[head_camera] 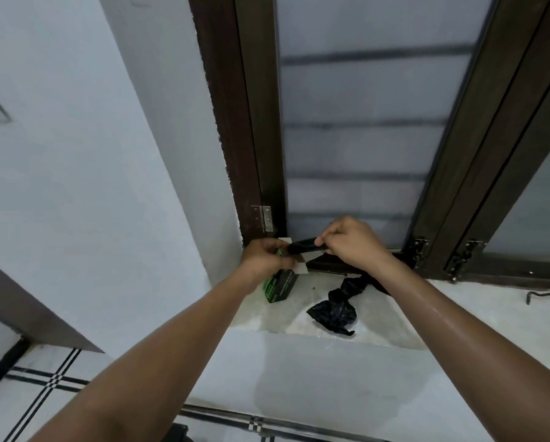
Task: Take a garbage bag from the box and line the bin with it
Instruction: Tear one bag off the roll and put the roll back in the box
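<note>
Black bag roll (304,246) level, long axis left-right, right hand (351,242) fingers clamped on it, left hand (264,256) fingers around the box (280,287).

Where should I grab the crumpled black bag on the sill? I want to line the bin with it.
Pinch the wide bunched end of the crumpled black bag nearest the sill edge, coming from above and the front. That end lies loose and clear, while its narrow far end runs under the right hand.
</note>
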Action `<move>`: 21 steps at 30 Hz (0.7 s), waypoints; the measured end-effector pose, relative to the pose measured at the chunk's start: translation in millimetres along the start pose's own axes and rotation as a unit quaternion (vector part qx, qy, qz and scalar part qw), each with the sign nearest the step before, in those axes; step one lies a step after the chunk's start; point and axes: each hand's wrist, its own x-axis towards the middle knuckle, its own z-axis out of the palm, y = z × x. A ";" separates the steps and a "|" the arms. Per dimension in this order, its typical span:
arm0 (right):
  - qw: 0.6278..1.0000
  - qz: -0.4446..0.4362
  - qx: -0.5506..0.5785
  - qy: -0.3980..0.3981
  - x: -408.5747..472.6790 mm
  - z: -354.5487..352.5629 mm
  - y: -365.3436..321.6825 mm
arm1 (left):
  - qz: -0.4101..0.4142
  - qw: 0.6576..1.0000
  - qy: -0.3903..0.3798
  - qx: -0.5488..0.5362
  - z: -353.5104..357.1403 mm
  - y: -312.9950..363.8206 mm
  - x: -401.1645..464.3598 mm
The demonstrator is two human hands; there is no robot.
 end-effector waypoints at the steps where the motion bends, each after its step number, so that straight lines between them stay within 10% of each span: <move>1: 0.999 -0.009 -0.038 -0.015 2.7 1.8 -6.7 | 0.007 1.000 0.002 -0.010 -1.3 -4.1 -1.1; 10: 0.984 -0.040 -0.132 -0.115 19.0 47.7 -37.8 | 0.051 0.994 -0.006 -0.095 -11.0 -30.1 -8.9; 18: 0.988 0.056 -0.139 0.026 19.0 58.0 -12.9 | 0.062 0.992 0.003 -0.112 -17.0 -39.1 -17.8; 21: 0.978 0.186 0.078 -0.046 16.6 66.6 -3.8 | 0.064 0.996 0.022 -0.065 -15.6 -42.2 -19.8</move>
